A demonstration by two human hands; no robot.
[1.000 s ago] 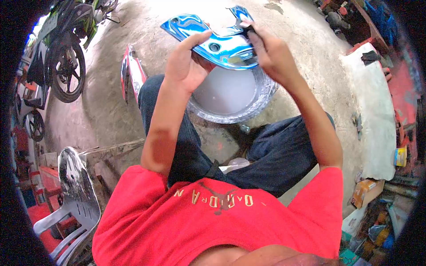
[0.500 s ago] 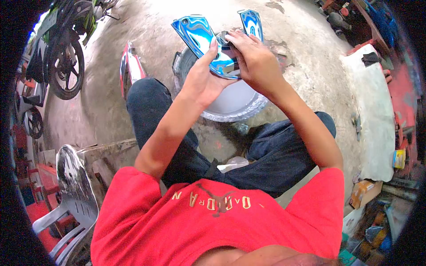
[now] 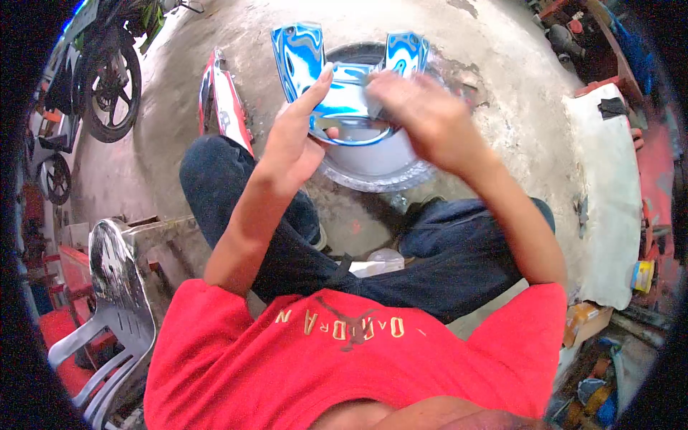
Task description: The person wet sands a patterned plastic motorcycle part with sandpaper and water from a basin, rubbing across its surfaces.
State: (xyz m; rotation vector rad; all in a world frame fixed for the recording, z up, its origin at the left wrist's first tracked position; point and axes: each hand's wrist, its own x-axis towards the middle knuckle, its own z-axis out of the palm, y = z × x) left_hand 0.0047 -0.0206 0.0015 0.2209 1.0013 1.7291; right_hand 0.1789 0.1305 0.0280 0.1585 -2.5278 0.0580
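A glossy blue-and-silver U-shaped plastic panel [image 3: 344,107], like a motorcycle body part, is held up in front of me with its two arms pointing away. My left hand [image 3: 295,136] grips its left side, thumb on top and fingers underneath. Over the panel's right part is my right hand [image 3: 426,118], its fingers bent and smeared by motion. Something greyish shows at those fingertips, but I cannot make out what it is. Below the panel stands a round tub [image 3: 369,180] with greyish contents, partly hidden by the panel and hands.
On the concrete floor to the left lies a red-and-white panel [image 3: 228,107]. Farther left are a motorcycle wheel [image 3: 111,93] and a worn plastic chair [image 3: 118,308]. A pale sheet [image 3: 605,201] lies on the right, near a cardboard box [image 3: 586,322] and a yellow container [image 3: 643,275].
The panel has turned and tilted, showing more of its middle face, and sits slightly lower. My left hand moved left and down with it; my right hand shifted right and lower across the surface.
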